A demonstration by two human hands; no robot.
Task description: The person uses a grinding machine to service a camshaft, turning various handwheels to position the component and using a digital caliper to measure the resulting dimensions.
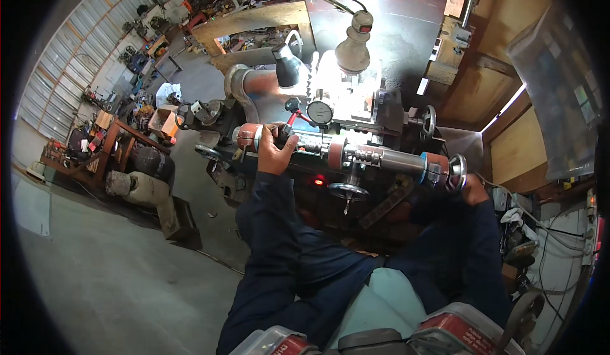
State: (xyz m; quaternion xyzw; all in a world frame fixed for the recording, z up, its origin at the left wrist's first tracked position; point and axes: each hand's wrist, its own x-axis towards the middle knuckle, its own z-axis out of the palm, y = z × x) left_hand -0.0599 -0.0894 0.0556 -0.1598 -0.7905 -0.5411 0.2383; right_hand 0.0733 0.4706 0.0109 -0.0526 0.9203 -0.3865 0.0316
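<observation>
1. Machine (262,93), metal, lit by a pale lamp (354,48). A black lamp shade (287,68) stands to the lamp's left.

2. Long cylindrical assembly (405,160), steel with reddish collars (338,152). Location: along the machine's front edge, the side nearest the person, running from its left end to the right. Handling, judged: heavy, stiff, not to be lifted by hand; bare steel probably slick if oiled.

3. Handwheel (457,172), bright metal, at the assembly's right end. Handling, judged: rigid, smooth, smoothly turning. Best hold: the outer rim, fingers clear of the collar.

4. Right hand (474,190): at the handwheel's right side, fingers mostly hidden; whether it grasps the rim or merely rests there cannot be told.

5. Black knob (284,139), near the assembly's left end, at the foot of a red arm (289,123). Handling, judged: light, hard, small enough for thumb and fingers; best held round its sides.

6. Left hand (274,158): thumb and fingers appear curled round the black knob; pressure cannot be told.

7. Dial gauge (319,112), round white face, right of the red arm, above the assembly's middle. Judged fragile; hold by the case rim, never the face.
</observation>
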